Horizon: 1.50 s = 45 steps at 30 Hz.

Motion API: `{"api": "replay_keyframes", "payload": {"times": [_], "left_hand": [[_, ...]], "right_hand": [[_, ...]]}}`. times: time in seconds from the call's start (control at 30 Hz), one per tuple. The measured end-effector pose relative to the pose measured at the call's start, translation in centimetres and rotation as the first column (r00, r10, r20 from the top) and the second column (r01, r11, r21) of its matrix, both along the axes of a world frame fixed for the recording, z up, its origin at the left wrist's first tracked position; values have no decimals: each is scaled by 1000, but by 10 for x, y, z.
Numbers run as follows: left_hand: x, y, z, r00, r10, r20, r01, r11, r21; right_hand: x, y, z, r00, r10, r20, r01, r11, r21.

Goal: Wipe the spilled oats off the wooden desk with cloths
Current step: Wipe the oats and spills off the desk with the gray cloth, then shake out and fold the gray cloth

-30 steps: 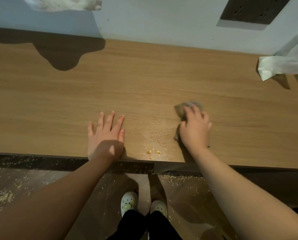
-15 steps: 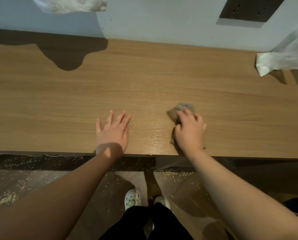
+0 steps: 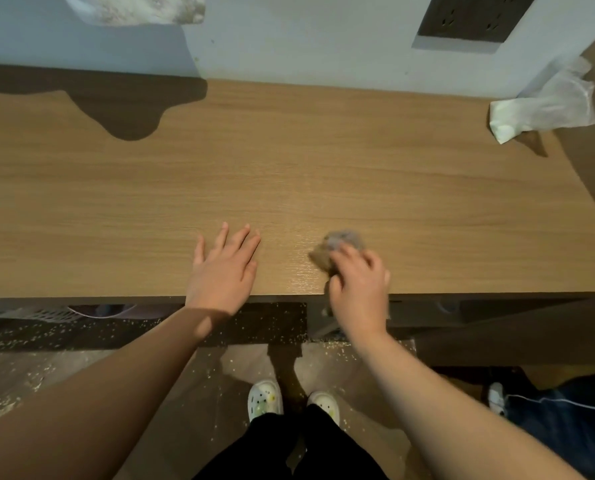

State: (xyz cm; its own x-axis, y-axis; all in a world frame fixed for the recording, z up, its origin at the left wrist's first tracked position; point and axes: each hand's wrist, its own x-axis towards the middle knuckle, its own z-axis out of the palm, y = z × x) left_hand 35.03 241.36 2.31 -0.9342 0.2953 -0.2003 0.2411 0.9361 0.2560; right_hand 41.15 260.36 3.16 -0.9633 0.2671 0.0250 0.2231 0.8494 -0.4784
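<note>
The wooden desk (image 3: 289,168) fills the middle of the head view. My right hand (image 3: 360,289) is closed on a crumpled grey cloth (image 3: 337,247) at the desk's front edge, and part of the cloth hangs over that edge. My left hand (image 3: 225,268) lies flat on the desk beside it, fingers spread, holding nothing. A damp sheen shows on the wood between the hands. No oats are visible on the desktop. Spilled oats (image 3: 261,336) lie scattered on the floor below the front edge.
A white crumpled cloth or plastic bag (image 3: 545,105) lies at the desk's back right corner. A dark socket panel (image 3: 472,19) sits on the wall behind. A pale bag (image 3: 133,8) hangs at top left. My white shoes (image 3: 264,396) stand below; dark clothing (image 3: 566,417) lies on the floor at right.
My right hand has dragged the cloth toward the front edge and a little left. The small clump of oats near the edge a second ago is gone from the desktop. My left hand stayed flat.
</note>
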Motion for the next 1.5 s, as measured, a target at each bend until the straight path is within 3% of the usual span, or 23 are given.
{"api": "replay_keyframes", "payload": {"times": [0.1, 0.17, 0.2, 0.27, 0.33, 0.37, 0.43, 0.5, 0.53, 0.57, 0.63, 0.7, 0.8, 0.93, 0.97, 1.03, 1.1, 1.13, 1.2, 1.27, 1.37, 1.43, 1.5], "left_hand": [[4, 0, -1, 1000, -19, -5, 18, 1000, -21], [7, 1, 0, 1000, -23, 4, 23, 1000, -11], [8, 1, -1, 1000, -21, 9, 21, 1000, 1], [9, 1, -1, 1000, -18, 14, 18, 1000, 18], [12, 4, 0, 1000, 8, 15, -9, 999, 39], [14, 7, 2, 999, 28, 18, -29, 998, 52], [17, 15, 4, 998, 54, 22, -56, 996, 75], [19, 23, 5, 996, 85, 17, -86, 992, 94], [19, 28, 5, 994, 109, 5, -109, 988, 106], [18, 33, 6, 992, 127, -7, -125, 985, 119], [17, 49, 7, 993, 113, -21, -109, 985, 133], [19, 72, 8, 998, 57, -35, -52, 990, 131], [22, 111, 9, 999, 11, -35, -6, 990, 143], [18, 145, 9, 992, 121, -25, -115, 978, 172], [17, 151, 8, 989, 146, -22, -140, 975, 170], [18, 161, 6, 990, 140, -15, -137, 984, 112], [23, 170, 2, 993, 115, -33, -114, 993, 15], [25, 173, 0, 992, 115, -43, -116, 993, -25], [27, 174, -1, 992, 115, -52, -118, 991, -67], [27, 173, -1, 994, 99, -48, -103, 992, -73], [23, 167, 0, 990, 139, -7, -137, 984, 116], [25, 160, 7, 964, 242, 111, -266, 890, 372], [28, 157, 28, 873, 363, 325, -486, 683, 544]], "right_hand": [[33, -35, -4, 910, 401, -101, -410, 908, -88], [35, -30, -4, 841, 501, -203, -523, 849, -70], [26, -20, -3, 881, 414, -227, -441, 894, -81], [7, 4, 2, 986, 46, -162, -67, 989, -129], [1, 17, 3, 990, -138, -27, 137, 990, -33], [4, 13, 2, 995, -95, 11, 95, 995, 1], [16, -5, 3, 985, 168, 30, -165, 983, -78], [29, -10, 7, 897, 442, 4, -434, 882, -182], [27, -3, 11, 875, 485, -4, -474, 854, -214], [19, 12, 13, 906, 424, -6, -413, 879, -236], [2, 54, 15, 995, 94, -39, -100, 970, -220], [-4, 95, 18, 981, -192, -21, 189, 978, -92], [9, 99, 11, 986, -137, 93, 135, 990, 30], [34, 102, 9, 959, 283, 10, -273, 935, -226], [32, 120, 11, 966, 259, -11, -253, 934, -254], [23, 166, 11, 1000, -21, -11, 18, 973, -228], [19, 205, 13, 944, -328, 27, 329, 940, -90], [18, 211, 12, 930, -366, 41, 367, 930, -4], [20, 199, 8, 969, -241, 56, 238, 970, 52], [27, 169, 7, 998, -8, 68, 9, 1000, -15], [31, 131, 9, 944, 321, 79, -299, 932, -206], [21, 119, 18, 919, 388, 76, -334, 865, -373], [6, 112, 31, 923, 381, 59, -315, 834, -452]]}}
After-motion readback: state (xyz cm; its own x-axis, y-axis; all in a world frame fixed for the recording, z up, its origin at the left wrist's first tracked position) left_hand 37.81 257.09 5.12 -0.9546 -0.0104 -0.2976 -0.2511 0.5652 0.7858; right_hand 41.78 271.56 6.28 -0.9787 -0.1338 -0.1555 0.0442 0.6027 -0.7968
